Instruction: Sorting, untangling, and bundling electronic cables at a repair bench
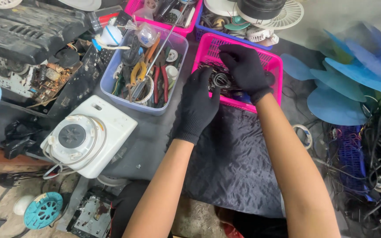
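The dark surface [155, 141] is taking up most of the shot, with a crinkly black cloth [234, 163] lying across its near part, right between the two forearms. Off to the right, a stack of blue fan blades [353, 75] is sitting over a tangle of black cables [367, 167]. On the left, a white square motor housing [89, 136] with a round grey hub is resting on the surface, with a bare circuit board [40, 79] just behind it.

Next to that, a pale purple tub [153, 108] is holding pliers, cutters and screwdrivers, all jumbled together. Just right of it, a pink basket [274, 75] is sitting at the far edge of the cloth, full of small dark rings and bits that I can't really make out.

Both hands are wearing black gloves. The left hand [197, 108] is resting at the basket's near-left rim, fingers loosely curled and reaching in; can't tell if it's actually gripping anything. The right hand [245, 68] is hovering down inside the basket, fingers bent over the dark rings [221, 80], and whether it's pinching one is hidden by the glove.
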